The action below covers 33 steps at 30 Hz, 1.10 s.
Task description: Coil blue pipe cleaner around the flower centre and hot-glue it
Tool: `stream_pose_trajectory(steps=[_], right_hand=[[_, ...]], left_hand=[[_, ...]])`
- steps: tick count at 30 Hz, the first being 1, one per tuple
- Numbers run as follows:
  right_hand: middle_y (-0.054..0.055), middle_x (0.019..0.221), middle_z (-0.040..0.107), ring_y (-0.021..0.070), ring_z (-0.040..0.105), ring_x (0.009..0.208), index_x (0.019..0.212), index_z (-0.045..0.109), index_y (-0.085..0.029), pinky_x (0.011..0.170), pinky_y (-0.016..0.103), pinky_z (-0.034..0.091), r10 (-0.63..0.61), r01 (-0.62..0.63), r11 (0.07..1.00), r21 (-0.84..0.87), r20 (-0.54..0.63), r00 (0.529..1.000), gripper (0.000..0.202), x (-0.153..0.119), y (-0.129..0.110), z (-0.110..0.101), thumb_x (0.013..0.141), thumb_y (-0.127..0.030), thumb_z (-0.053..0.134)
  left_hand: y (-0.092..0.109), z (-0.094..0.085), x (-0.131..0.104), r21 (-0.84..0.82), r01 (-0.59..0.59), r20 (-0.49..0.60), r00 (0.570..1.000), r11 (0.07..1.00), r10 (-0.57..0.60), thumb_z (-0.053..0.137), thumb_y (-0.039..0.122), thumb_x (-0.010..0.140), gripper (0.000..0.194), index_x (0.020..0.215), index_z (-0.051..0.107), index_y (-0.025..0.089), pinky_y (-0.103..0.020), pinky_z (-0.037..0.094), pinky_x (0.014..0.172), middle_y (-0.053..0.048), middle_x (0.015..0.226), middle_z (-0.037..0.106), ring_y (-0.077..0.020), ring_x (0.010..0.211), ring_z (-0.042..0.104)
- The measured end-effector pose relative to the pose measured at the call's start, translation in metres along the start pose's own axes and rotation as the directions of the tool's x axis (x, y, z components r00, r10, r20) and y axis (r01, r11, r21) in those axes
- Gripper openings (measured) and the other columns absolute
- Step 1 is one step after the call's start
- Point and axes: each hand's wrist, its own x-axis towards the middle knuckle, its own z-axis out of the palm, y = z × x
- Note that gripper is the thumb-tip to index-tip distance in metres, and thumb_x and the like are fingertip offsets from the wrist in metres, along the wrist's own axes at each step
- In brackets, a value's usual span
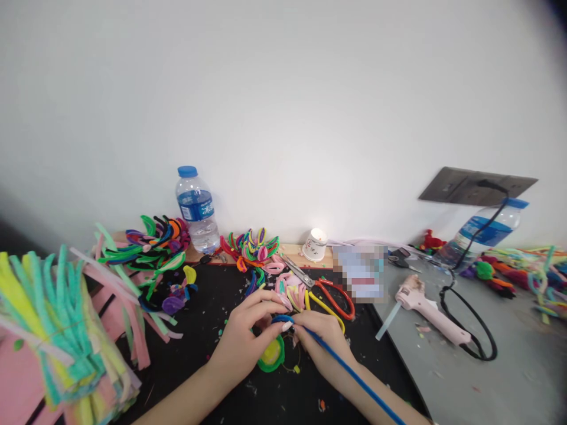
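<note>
A long blue pipe cleaner (348, 370) has its curved end pinched in the fingers of both my hands. My left hand (245, 333) is closed on that end, thumb and fingertips meeting around it. Close beside it, my right hand (325, 339) grips the same pipe cleaner, whose long tail runs back over my right forearm. Under the fingers lies a round green and yellow fuzzy piece (271, 355), partly hidden by my left hand. Just beyond my hands are pink looped pipe cleaners (292, 283) and scissors with red handles (339, 300).
Pipe cleaner bundles (66, 330) fill the left side. A water bottle (197, 212) and a paper cup (315, 245) stand by the wall. At right lie a glue gun (436, 316) with its black cord (482, 351) and a tilted bottle (481, 233). Scraps dot the black mat (195, 398).
</note>
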Motion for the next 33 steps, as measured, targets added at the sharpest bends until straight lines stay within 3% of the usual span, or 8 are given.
stream_pose_trajectory(steps=[5,10,28,33], right_hand=[[0.000,0.059,0.056,0.0116,0.053,0.056,0.066,0.059,-0.016,0.056,0.021,0.042,0.001,-0.001,1.000,-0.014,0.018,1.000,0.029,-0.0005,-0.0010,0.0004,0.090,-0.021,0.042],[0.001,0.061,0.057,0.0121,0.054,0.058,0.068,0.060,-0.017,0.057,0.022,0.043,0.009,-0.009,1.000,-0.009,0.031,0.999,0.030,-0.0006,0.0002,0.0000,0.091,-0.022,0.041],[0.001,0.061,0.056,0.0123,0.053,0.057,0.066,0.057,-0.017,0.056,0.021,0.042,0.003,-0.003,1.000,0.000,0.030,1.000,0.030,-0.0003,0.0009,0.0006,0.091,-0.023,0.041],[0.001,0.062,0.056,0.0117,0.053,0.058,0.069,0.059,-0.016,0.057,0.020,0.042,0.003,-0.003,1.000,0.008,0.034,0.999,0.028,-0.0010,0.0036,0.0013,0.090,-0.022,0.042]], left_hand=[[-0.0009,0.0000,-0.0012,0.020,-0.014,0.008,1.000,1.000,0.013,0.062,0.017,0.076,0.011,0.085,0.068,0.020,-0.023,0.049,0.056,-0.006,0.098,0.061,-0.0118,0.065,0.057],[-0.0008,0.0006,-0.0019,0.029,-0.009,0.025,1.000,1.000,0.009,0.061,0.016,0.077,0.011,0.085,0.067,0.020,-0.023,0.049,0.058,-0.006,0.097,0.062,-0.0157,0.076,0.060],[0.0028,-0.0006,0.0001,0.056,-0.059,0.023,0.998,0.997,0.058,0.061,0.014,0.077,0.011,0.083,0.069,0.019,-0.021,0.050,0.061,-0.007,0.096,0.062,-0.0171,0.085,0.061],[0.0014,-0.0009,0.0001,0.066,-0.075,0.019,0.997,0.995,0.073,0.061,0.015,0.077,0.012,0.086,0.069,0.019,-0.023,0.051,0.068,-0.007,0.096,0.062,-0.0177,0.088,0.061]])
